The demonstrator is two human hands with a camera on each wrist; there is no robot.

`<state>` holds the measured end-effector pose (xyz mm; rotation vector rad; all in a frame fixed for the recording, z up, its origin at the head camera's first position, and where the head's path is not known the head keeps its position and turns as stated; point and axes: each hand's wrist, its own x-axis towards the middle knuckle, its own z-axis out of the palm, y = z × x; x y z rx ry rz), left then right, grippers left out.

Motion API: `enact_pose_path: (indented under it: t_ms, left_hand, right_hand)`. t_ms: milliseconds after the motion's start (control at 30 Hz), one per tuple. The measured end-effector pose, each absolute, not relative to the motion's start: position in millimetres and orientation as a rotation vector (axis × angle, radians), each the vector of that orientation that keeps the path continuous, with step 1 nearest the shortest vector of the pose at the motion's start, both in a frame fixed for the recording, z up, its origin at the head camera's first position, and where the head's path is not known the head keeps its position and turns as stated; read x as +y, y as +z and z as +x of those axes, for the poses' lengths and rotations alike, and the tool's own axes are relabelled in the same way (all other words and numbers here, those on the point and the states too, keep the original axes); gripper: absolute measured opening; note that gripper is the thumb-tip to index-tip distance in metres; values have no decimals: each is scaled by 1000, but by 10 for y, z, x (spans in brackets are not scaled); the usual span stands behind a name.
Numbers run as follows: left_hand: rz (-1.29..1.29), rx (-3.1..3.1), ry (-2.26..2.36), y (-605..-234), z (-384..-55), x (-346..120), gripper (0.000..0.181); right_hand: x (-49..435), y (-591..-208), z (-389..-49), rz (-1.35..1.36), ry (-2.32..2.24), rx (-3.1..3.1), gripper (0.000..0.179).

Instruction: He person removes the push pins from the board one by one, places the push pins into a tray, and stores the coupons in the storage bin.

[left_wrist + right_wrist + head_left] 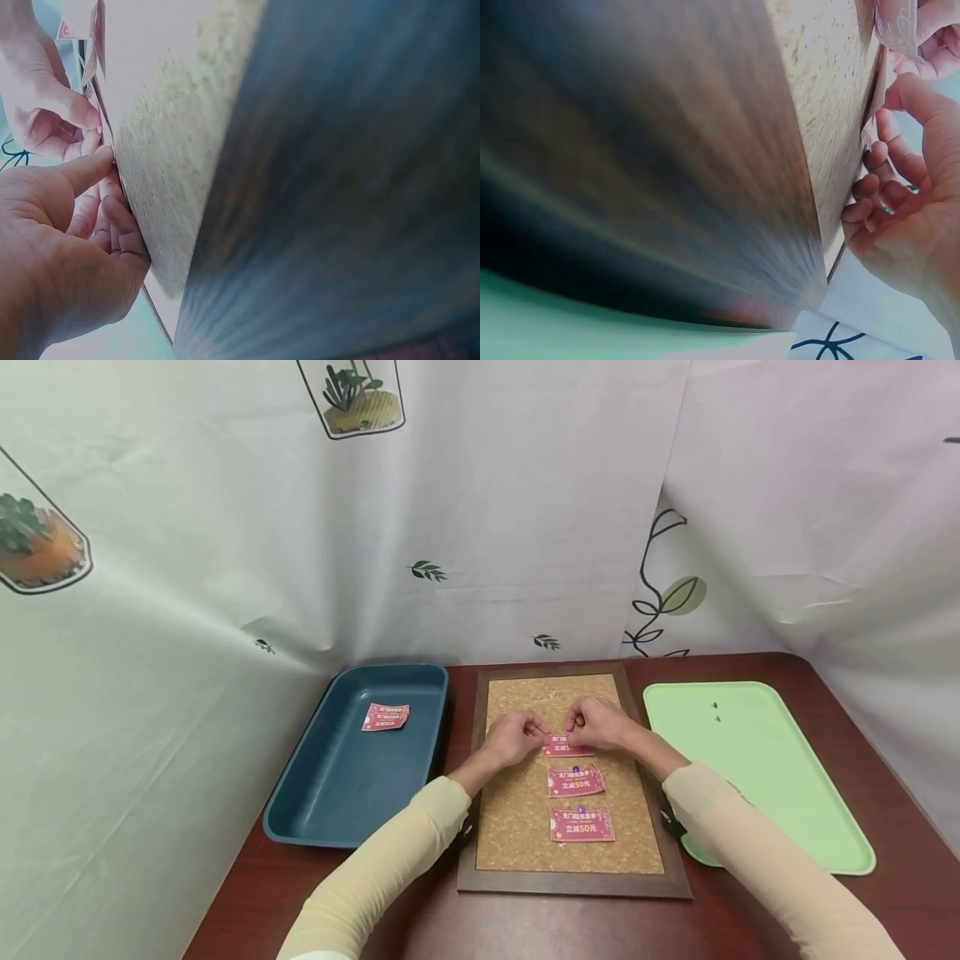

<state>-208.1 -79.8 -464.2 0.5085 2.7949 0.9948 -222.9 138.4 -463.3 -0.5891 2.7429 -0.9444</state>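
Both hands are at a small pink coupon with white and yellow print, lying on the upper part of a cork board. My left hand pinches its left edge, thumb and fingers close against the cork in the left wrist view. With thumb and fingertips, my right hand holds the upper right of the coupon; whether a pin sits between those fingers I cannot tell. Below, two similar coupons, a middle one and a lower one, are each fixed by a blue-purple push pin at the top.
On the left stands a dark blue tray holding some overlapping pink coupons. A light green tray lies at right with a few tiny dark items. The board has a brown wooden frame; a white patterned curtain hangs behind.
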Motion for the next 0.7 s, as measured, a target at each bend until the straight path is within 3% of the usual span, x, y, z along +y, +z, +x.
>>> enact_pose_path:
  t_ms: [700]
  left_hand:
    - [490,2766,1007,-4632,-2084,-798,5]
  right_hand:
    - [1352,-4673,-2260,-650,-800,2837,19]
